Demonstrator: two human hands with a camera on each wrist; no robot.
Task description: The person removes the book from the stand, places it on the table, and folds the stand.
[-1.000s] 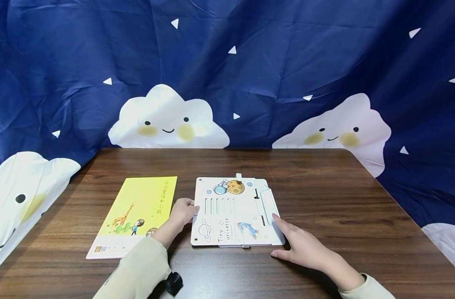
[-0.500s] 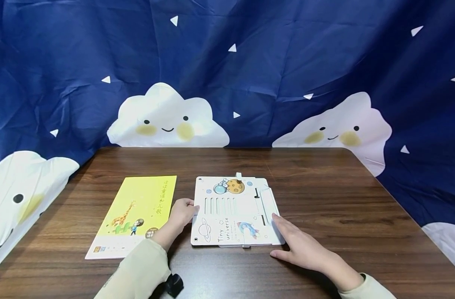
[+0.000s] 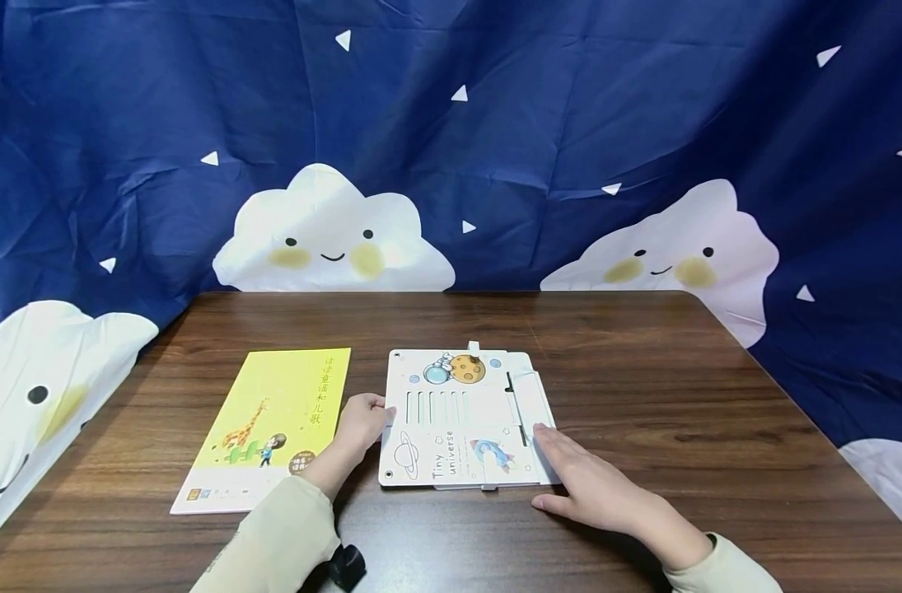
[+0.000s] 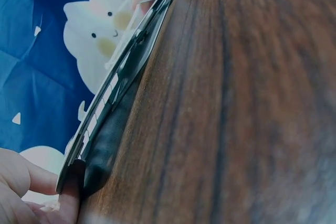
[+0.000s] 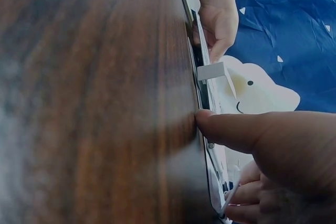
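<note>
A white book stand (image 3: 488,408) printed with planets and "Tiny universe" lies folded on the table. My left hand (image 3: 360,424) pinches its left edge; the left wrist view shows the thumb (image 4: 43,180) above that edge and a finger beneath, with the edge raised off the wood. At the opposite side, my right hand (image 3: 597,487) rests its extended fingers against the sliding end panel (image 3: 534,408). Its thumb (image 5: 226,127) is spread away from the fingers, close to the tabletop. White page clips (image 5: 212,71) stick out from the stand's near and far sides.
Left of the stand, a yellow book (image 3: 273,424) with a giraffe on its cover lies flat. The brown wooden table (image 3: 643,371) reaches back to a blue curtain (image 3: 495,148) with smiling clouds. A black strap piece (image 3: 347,567) hangs by the left sleeve.
My right hand has moved slightly left, and the stand's end panel has slid inward with it. The left hand keeps its pinch in place.
</note>
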